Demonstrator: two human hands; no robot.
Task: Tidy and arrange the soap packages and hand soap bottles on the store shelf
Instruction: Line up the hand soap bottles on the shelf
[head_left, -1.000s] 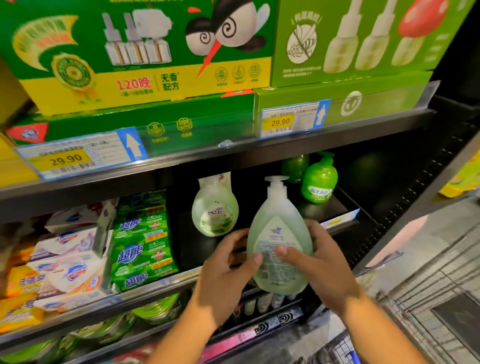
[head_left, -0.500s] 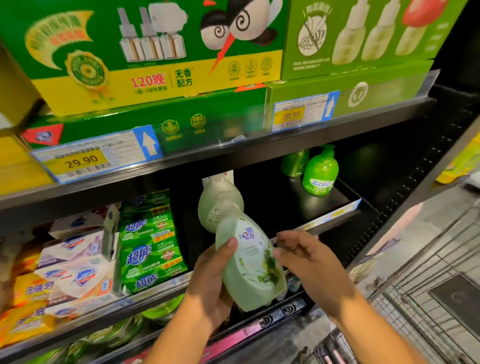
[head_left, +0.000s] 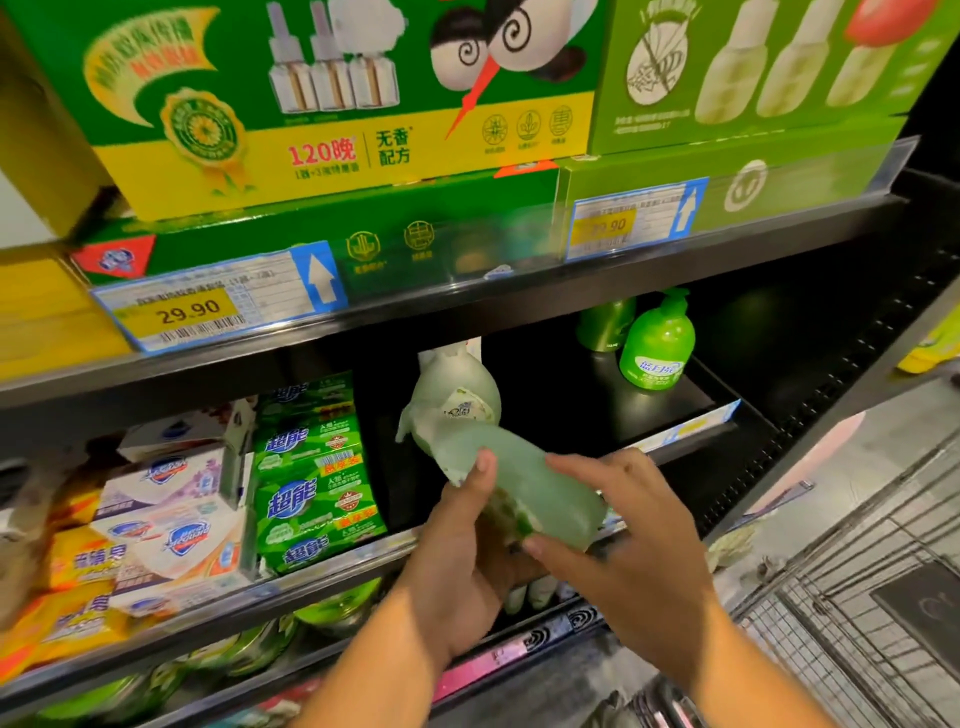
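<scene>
Pale green bottle (head_left: 519, 483) tipped nearly flat before the shelf edge (head_left: 332, 571), pump end up-left, clasped underneath by left hand (head_left: 462, 566), right hand (head_left: 623, 540) fingertips steadying the base.

Counts, as far as visible:
- pale green pump bottles: 2, one held (head_left: 524, 493), one on the shelf behind it (head_left: 457, 389)
- bright green pump bottles: 2, front (head_left: 655, 345), rear half hidden (head_left: 605, 325)
- green soap packs (head_left: 317, 473): one stack, number unclear
- price tags: 2, left (head_left: 218, 299), right (head_left: 636, 218)
- hands: 2, left (head_left: 462, 561), right (head_left: 639, 540)
</scene>
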